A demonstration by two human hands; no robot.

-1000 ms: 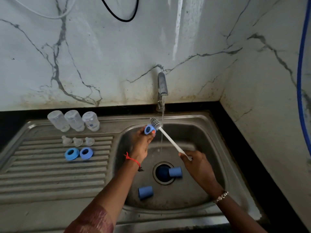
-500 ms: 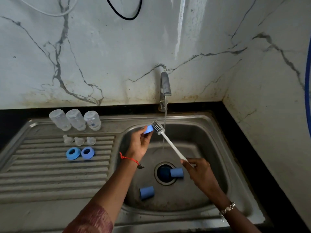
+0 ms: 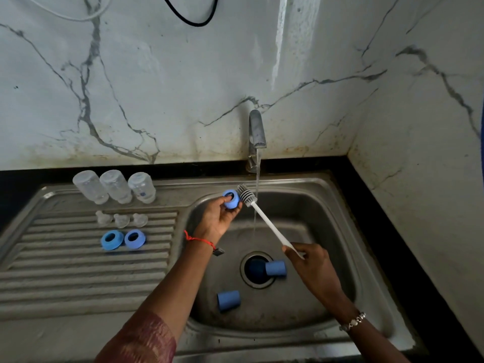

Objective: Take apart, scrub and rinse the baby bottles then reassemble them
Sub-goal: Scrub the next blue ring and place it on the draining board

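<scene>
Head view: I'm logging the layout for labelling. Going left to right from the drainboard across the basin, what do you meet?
lighter blue ring → darker blue ring → left hand gripping a third blue ring → brush head → right hand pinching the brush handle

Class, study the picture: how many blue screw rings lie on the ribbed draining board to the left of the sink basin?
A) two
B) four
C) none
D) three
A: one blue ring and a second ring lie side by side on the draining board, while the third ring is gripped in the left hand over the basin.
</scene>
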